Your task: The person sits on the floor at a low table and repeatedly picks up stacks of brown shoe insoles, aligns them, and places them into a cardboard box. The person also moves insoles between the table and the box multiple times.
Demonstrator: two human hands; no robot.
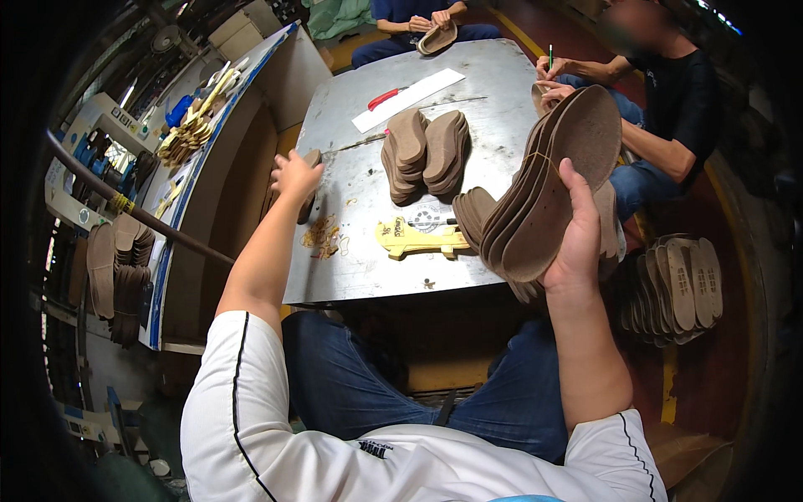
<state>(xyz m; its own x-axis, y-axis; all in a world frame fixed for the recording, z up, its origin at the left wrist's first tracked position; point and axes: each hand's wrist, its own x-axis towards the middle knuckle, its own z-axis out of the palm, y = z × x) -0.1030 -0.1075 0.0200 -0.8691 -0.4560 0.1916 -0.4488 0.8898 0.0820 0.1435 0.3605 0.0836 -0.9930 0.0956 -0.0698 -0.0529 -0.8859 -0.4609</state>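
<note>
My right hand (577, 238) is closed around a thick stack of brown insoles (535, 188), raised above the table's right front corner, with a thin band across it. At the table's left edge my left hand (297, 174) reaches out with fingers spread, beside a brown insole piece (307, 207) partly hidden behind the hand and forearm. Two stacks of brown insoles (407, 142) (446, 149) lie side by side mid-table. Another insole stack (474, 213) shows just left of the held one. Nearer me lies a yellow template-like piece (418, 242). Loose rubber bands (324, 238) are scattered near my left forearm.
A white strip (410, 100) and a red-handled tool (384, 99) lie farther back. One person (418, 25) across holds an insole; another (669, 109) at right holds a green pen. Insoles (682, 284) are stacked low at right. A blue-edged workbench (251, 142) stands left.
</note>
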